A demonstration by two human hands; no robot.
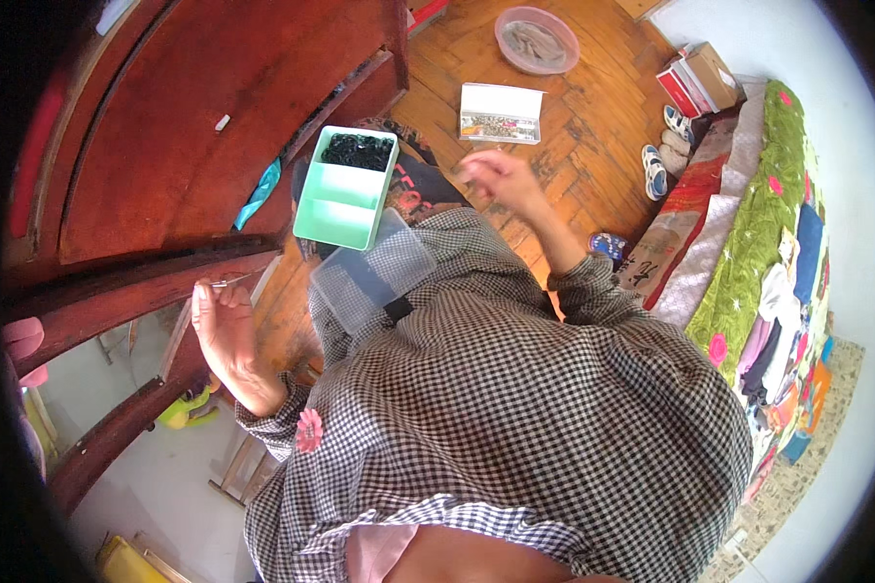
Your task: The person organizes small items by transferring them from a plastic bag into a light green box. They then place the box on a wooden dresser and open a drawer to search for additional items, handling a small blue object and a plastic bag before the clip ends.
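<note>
My left hand (226, 321), at the left beside the red-brown wooden furniture, pinches a small thin shiny item (222, 283) between thumb and finger; its kind is unclear. My right hand (499, 181) is raised over the floor, blurred, with curled fingers; whether it holds anything cannot be told. A pale green divided box (344, 222) rests on my lap, with a heap of small black rings or bands (357, 151) in its far compartment. Against its near side lies a clear plastic lid (372, 273). Beyond my right hand, an open white box (501, 133) with small patterned items stands on the floor.
A pink basin (537, 40) with cloth stands on the parquet floor. The wooden cabinet (211, 124) rises close on the left, with a teal wrapper (260, 194) at its edge. On the right are sandals (654, 173), cartons (707, 79) and a bed with green bedding (729, 270).
</note>
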